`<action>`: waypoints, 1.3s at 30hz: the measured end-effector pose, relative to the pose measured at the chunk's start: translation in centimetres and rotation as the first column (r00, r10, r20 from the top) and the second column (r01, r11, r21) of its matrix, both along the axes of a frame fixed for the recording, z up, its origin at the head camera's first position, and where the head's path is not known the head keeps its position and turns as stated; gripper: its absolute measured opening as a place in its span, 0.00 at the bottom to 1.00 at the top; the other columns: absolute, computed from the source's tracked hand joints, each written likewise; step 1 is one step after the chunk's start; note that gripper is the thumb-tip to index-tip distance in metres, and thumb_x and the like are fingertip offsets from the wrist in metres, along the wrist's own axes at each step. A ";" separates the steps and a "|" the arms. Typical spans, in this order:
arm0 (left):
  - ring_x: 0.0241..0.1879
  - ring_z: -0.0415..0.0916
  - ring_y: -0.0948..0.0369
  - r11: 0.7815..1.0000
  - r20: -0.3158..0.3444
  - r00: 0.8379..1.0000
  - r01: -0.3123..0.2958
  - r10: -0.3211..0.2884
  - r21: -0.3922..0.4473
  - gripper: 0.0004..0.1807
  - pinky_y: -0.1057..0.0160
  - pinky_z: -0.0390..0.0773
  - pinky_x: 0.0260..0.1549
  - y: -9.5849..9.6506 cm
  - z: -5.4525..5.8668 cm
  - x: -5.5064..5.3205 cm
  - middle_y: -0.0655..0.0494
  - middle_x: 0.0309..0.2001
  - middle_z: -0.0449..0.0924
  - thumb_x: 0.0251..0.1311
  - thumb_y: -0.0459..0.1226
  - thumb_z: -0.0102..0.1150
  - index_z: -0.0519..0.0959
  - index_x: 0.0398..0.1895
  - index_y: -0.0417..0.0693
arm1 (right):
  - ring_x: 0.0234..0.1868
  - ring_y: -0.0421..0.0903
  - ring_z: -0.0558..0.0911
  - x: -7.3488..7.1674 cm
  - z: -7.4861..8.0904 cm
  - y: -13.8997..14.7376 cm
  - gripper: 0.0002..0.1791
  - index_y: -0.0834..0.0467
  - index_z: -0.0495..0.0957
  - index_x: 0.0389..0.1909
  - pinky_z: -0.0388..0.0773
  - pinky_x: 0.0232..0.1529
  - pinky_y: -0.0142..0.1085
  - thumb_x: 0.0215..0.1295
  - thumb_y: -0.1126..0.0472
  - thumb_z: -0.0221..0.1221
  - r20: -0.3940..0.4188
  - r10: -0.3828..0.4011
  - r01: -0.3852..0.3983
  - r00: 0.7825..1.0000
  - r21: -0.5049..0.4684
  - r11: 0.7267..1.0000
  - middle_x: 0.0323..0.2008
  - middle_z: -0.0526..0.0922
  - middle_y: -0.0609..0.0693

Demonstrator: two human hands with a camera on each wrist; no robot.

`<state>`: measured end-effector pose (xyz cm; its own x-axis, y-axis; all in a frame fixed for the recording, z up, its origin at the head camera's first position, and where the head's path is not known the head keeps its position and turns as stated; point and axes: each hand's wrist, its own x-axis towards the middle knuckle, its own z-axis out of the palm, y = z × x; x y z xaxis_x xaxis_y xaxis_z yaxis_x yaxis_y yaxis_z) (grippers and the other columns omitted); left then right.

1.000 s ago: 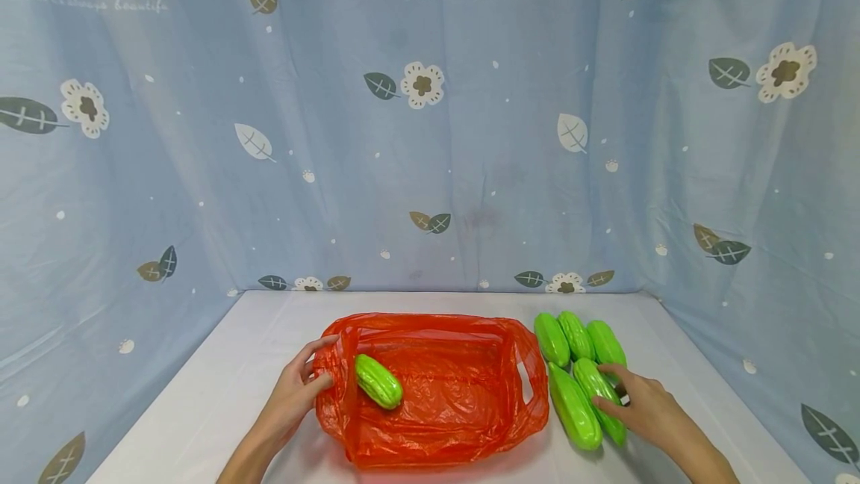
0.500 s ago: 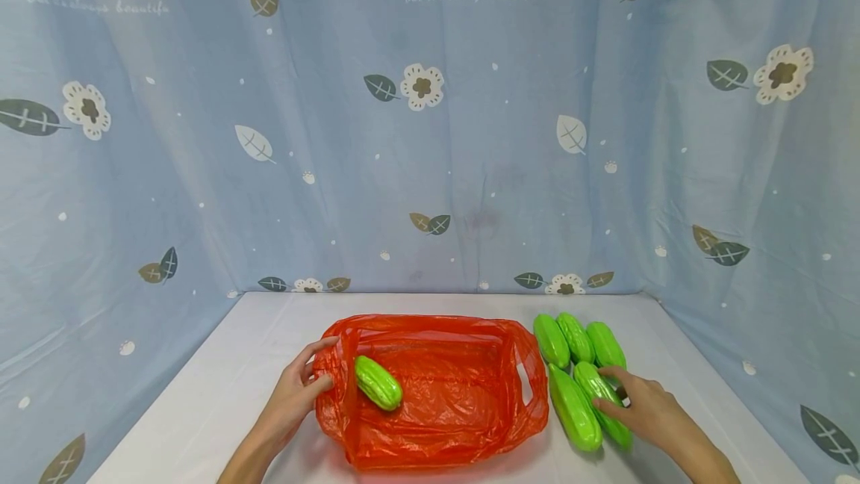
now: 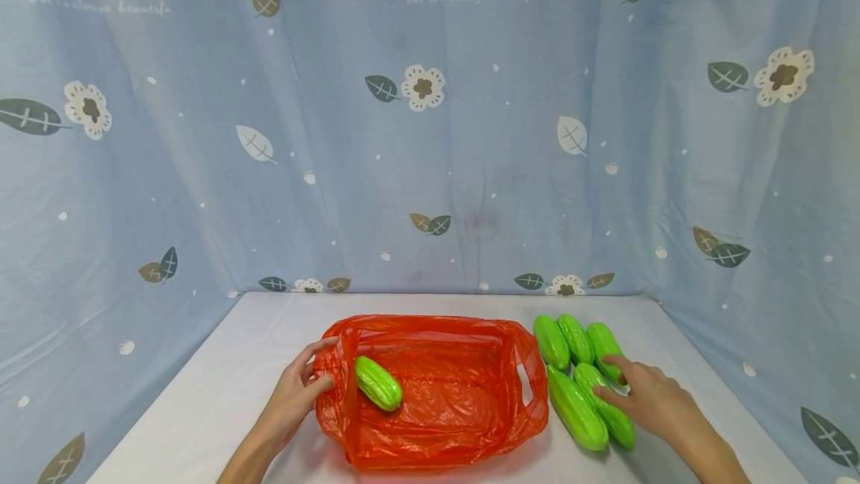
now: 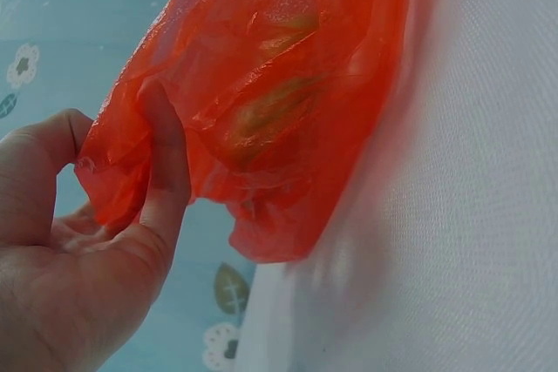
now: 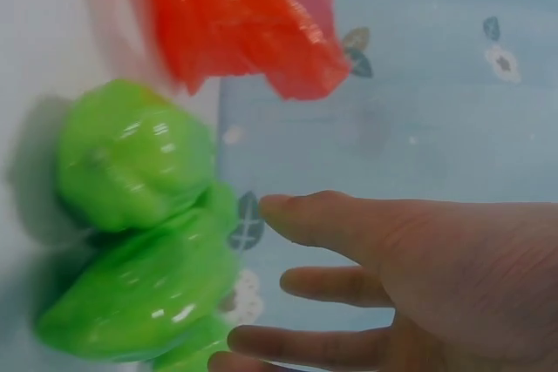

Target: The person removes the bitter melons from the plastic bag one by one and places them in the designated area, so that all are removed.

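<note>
An open red plastic bag [image 3: 443, 402] lies spread on the table, with one glossy light-green cucumber [image 3: 379, 384] inside at its left. My left hand [image 3: 295, 387] pinches the bag's left edge between thumb and fingers; the left wrist view shows the thin film gathered there. My right hand [image 3: 655, 398] hovers over the group of cucumbers on the right, fingers spread and holding nothing. Nearest beneath it is the front right cucumber [image 3: 617, 426], partly covered by the hand. Beside that lies the front left cucumber [image 3: 576, 411]. In the right wrist view, the fingers stand apart from the cucumbers [image 5: 144, 294].
Three more cucumbers lie in a row behind, the leftmost cucumber [image 3: 551, 342] close to the bag's right handle [image 3: 537, 387]. A white cloth [image 3: 201, 394] covers the table. Blue patterned curtains [image 3: 470, 133] hang at the back and both sides.
My right hand has drawn slightly up and to the right off the front right cucumber. Both front cucumbers have swung a little, their near ends to the right. The left hand and bag stay put.
</note>
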<state>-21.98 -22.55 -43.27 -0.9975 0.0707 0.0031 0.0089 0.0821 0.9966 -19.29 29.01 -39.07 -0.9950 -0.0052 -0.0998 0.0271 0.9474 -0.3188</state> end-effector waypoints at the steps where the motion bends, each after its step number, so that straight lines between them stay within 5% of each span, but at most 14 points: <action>1: 0.46 0.79 0.55 1.000 0.001 1.000 0.000 0.000 -0.002 0.33 0.55 0.86 0.39 0.0 0.0 0.0 0.37 0.62 0.70 0.59 0.25 0.49 0.65 0.68 0.55 | 0.37 0.53 0.83 0.0 0.3 -0.2 0.41 0.60 0.71 0.63 0.78 0.32 0.53 0.56 0.36 0.63 -0.010 0.003 -0.003 1.000 0.003 1.000 0.41 0.84 0.55; 11: 0.45 0.79 0.55 1.000 0.011 1.000 -0.010 0.010 -0.005 0.33 0.55 0.86 0.38 0.1 0.1 0.0 0.38 0.61 0.71 0.59 0.26 0.49 0.66 0.68 0.56 | 0.38 0.54 0.84 -0.3 3.2 -2.9 0.39 0.55 0.72 0.63 0.79 0.29 0.51 0.56 0.35 0.63 -0.139 0.066 -0.066 0.988 0.001 0.998 0.44 0.85 0.56; 21: 0.45 0.79 0.57 1.000 0.008 1.000 -0.009 0.009 -0.007 0.33 0.56 0.86 0.39 0.0 0.0 0.0 0.38 0.62 0.70 0.59 0.26 0.49 0.65 0.69 0.56 | 0.41 0.53 0.84 -0.5 5.7 -6.9 0.32 0.53 0.74 0.61 0.82 0.32 0.51 0.57 0.44 0.66 -0.254 0.160 -0.157 0.954 0.032 0.987 0.43 0.85 0.54; 34: 0.45 0.80 0.55 1.000 0.013 1.000 -0.015 0.015 -0.007 0.33 0.55 0.86 0.39 0.0 0.0 -0.1 0.39 0.62 0.70 0.59 0.26 0.49 0.66 0.68 0.56 | 0.40 0.48 0.83 -1.2 7.2 -10.6 0.28 0.51 0.75 0.59 0.81 0.29 0.38 0.58 0.48 0.66 -0.286 0.217 -0.213 0.934 0.044 0.976 0.42 0.85 0.50; 39: 0.46 0.79 0.55 1.000 0.015 1.000 -0.020 0.020 -0.012 0.32 0.55 0.86 0.40 0.1 0.0 0.0 0.39 0.63 0.70 0.59 0.27 0.50 0.66 0.68 0.56 | 0.43 0.49 0.83 -1.6 7.5 -12.1 0.29 0.49 0.75 0.60 0.82 0.34 0.42 0.59 0.46 0.66 -0.261 0.227 -0.228 0.938 0.027 0.973 0.45 0.85 0.51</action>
